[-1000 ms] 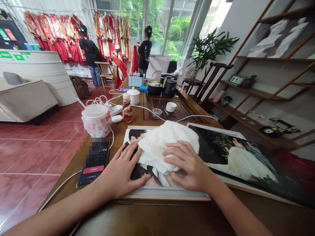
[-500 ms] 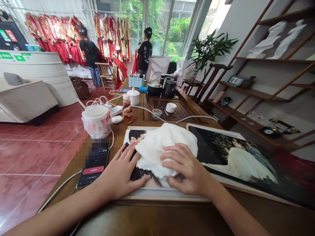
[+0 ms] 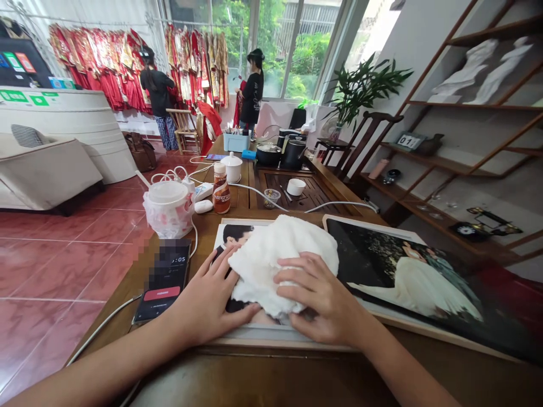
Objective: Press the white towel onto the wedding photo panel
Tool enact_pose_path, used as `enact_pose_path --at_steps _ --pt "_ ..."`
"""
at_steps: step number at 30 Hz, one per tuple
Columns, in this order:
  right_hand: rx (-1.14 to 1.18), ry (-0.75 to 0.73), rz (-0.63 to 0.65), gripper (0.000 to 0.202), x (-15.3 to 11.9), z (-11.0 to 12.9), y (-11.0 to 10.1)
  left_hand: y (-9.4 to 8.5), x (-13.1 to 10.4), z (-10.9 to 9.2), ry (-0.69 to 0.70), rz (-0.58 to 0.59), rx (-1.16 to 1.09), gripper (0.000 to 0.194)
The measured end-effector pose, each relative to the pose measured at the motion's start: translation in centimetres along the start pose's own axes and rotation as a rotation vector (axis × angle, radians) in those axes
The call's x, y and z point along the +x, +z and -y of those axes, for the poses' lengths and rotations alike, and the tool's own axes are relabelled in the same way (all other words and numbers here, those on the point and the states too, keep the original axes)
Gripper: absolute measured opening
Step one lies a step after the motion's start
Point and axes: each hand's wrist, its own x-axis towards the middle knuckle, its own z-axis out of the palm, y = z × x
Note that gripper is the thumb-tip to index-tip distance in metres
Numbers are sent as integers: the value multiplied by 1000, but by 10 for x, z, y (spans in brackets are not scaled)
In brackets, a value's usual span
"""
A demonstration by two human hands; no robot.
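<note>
The left hand (image 3: 214,297) lies flat with fingers spread wide on the left part of the framed portrait (image 3: 275,333). Its index finger and thumb border the white cloth (image 3: 275,249); whether they touch the cloth cannot be determined. The right hand (image 3: 320,299) holds the bunched white cloth, fingers curled over its right side, against the face of the framed portrait. The cloth covers the central area of the print.

The framed portrait lies face up on the desk (image 3: 237,379). A second framed photo (image 3: 416,277) lies face up on the right, just beside it. A phone (image 3: 163,288) with a cable attached is located left of the left hand. Beyond the phone stands a plastic-wrapped tub (image 3: 167,209). A brown-labelled bottle (image 3: 221,195) and a lidded white cup (image 3: 232,168) stand upright beyond the framed portrait. A small white bowl (image 3: 296,186) and a clear cup (image 3: 271,198) are positioned to the right of the bottle.
</note>
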Motion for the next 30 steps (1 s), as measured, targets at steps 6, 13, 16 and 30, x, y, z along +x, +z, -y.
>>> enact_pose_path --at_steps 6,13,16,30 --pt "-25 31 13 20 -3 -10 -4 -2 2 -3 -18 41 11 76" --pt "1 3 21 24 -1 -1 0 -1 0 -1 -4 28 15 79" --pt "7 -13 22 24 -1 -1 0 0 0 0 6 18 16 78" --pt "10 -11 19 22 -1 -2 -2 -1 0 -2 1 45 16 78"
